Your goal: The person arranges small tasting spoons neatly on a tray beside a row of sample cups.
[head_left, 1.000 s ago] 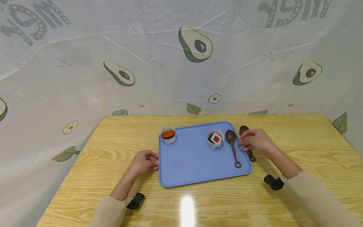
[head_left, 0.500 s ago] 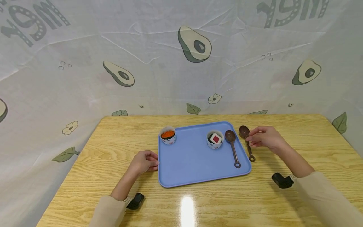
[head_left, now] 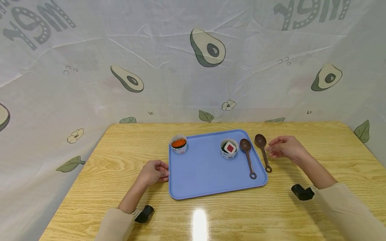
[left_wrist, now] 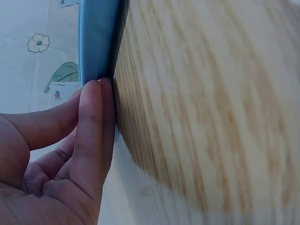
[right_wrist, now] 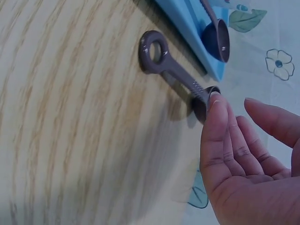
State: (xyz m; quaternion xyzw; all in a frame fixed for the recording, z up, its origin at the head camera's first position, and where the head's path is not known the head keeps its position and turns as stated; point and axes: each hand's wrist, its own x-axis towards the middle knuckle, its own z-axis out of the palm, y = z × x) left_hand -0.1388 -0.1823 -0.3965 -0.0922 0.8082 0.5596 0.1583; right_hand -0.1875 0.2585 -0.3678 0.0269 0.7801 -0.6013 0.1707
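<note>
The blue tray (head_left: 199,170) lies flat on the wooden counter (head_left: 135,140), its left edge meeting the person's left grip (head_left: 154,172). Along the tray's right side, on the counter itself, lies a brown spoon (head_left: 260,140), set between that edge and the right grip (head_left: 284,147). Its bowl points away from the person and its ringed handle end towards them.

The left grip is closed on the tray's rim: thumb and fingertips come together there, with the fingers fairly straight in the left wrist view. The right grip holds nothing. Its fingers are loosely bent and the thumb stands apart from them, leaving a clear gap. The fingertips are just beside the spoon's bowl; in the right wrist view they overlap it, so contact cannot be told from there.

On the tray, a second brown spoon (head_left: 245,145) lies near the right edge, bowl also pointing away. Just left of that bowl stands a patterned cup (head_left: 228,155) with a white, red-centred sushi piece (head_left: 230,147). Another cup (head_left: 180,150), with orange-topped sushi (head_left: 179,143), stands at the tray's far left corner.
</note>
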